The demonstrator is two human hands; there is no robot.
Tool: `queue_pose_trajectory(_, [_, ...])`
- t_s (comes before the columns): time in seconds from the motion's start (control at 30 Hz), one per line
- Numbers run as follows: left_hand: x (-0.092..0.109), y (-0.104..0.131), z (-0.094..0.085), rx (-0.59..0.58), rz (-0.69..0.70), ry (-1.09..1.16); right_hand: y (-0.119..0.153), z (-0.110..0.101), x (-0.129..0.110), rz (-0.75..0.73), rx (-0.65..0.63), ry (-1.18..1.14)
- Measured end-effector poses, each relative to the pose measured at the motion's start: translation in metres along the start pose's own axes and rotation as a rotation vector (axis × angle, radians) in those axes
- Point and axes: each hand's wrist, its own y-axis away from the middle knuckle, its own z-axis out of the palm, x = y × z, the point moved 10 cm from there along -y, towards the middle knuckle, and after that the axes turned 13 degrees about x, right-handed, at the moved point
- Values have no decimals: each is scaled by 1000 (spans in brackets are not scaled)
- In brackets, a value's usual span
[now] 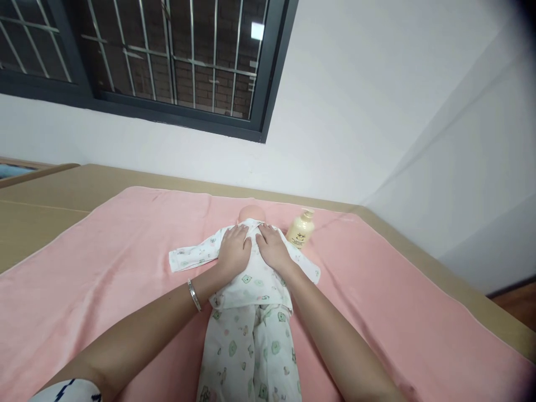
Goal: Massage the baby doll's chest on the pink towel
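A baby doll [252, 213] lies on a pink blanket, only the top of its round head showing past the collar. It wears a white long-sleeved top [254, 282] with small green prints and matching trousers [238, 346], sleeves spread to both sides. My left hand [234, 250] rests flat on the left of the doll's chest, fingers stretched toward the shoulder. On the right of the chest lies my right hand [272, 247], also flat and open. Neither hand grips anything. A pale yellow pump bottle [301, 229] stands just beyond the right sleeve.
The pink blanket [138, 240] covers most of a tan surface [54, 192], whose bare border shows at the left, back and right. Behind it rises a white wall [335, 111] with a dark-framed, barred window [176, 61].
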Motion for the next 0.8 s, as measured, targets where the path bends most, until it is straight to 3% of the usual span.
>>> queue_pose_trajectory(0.2, [4, -3, -7, 72, 46, 93, 5, -2, -11, 14, -72, 69])
queue_pose_trajectory(0.47, [-7, -14, -6, 16, 5, 9, 37, -8, -63, -119, -102, 260])
queue_pose_trajectory(0.53, [0, -8, -9, 40, 25, -16, 30, -11, -59, -131, -100, 185])
queue_pose_trajectory(0.7, [28, 7, -11, 50, 149, -29, 2, -17, -20, -16, -59, 56])
queue_pose_trajectory(0.8, [23, 1, -9, 12, 134, -29, 6, -15, -23, -5, -38, 115])
